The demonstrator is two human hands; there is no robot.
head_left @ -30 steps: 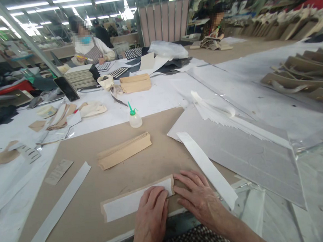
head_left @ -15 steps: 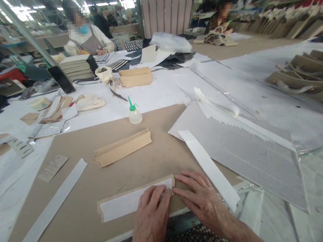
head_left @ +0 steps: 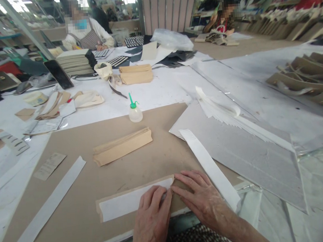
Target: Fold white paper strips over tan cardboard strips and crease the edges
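Note:
A tan strip lies near the table's front edge with a white strip laid on top, leaving a narrow tan border. My left hand presses on its right part with fingers bent and close together, covering that stretch. My right hand rests at the strip's right end, fingers stretched and a little apart, tips touching the edge by my left fingertips. Behind them is a small stack of tan strips. A squeeze bottle with a green nozzle stands farther back.
A loose white strip lies left, near a small marked card. White strips sit right, beside a grey board carrying more. A phone leans at the back left. Two people work across the tables.
My right fingertips have closed in on the strip's right end, and its tan border there looks narrower. My left hand stays nearly in place. The view has shifted slightly.

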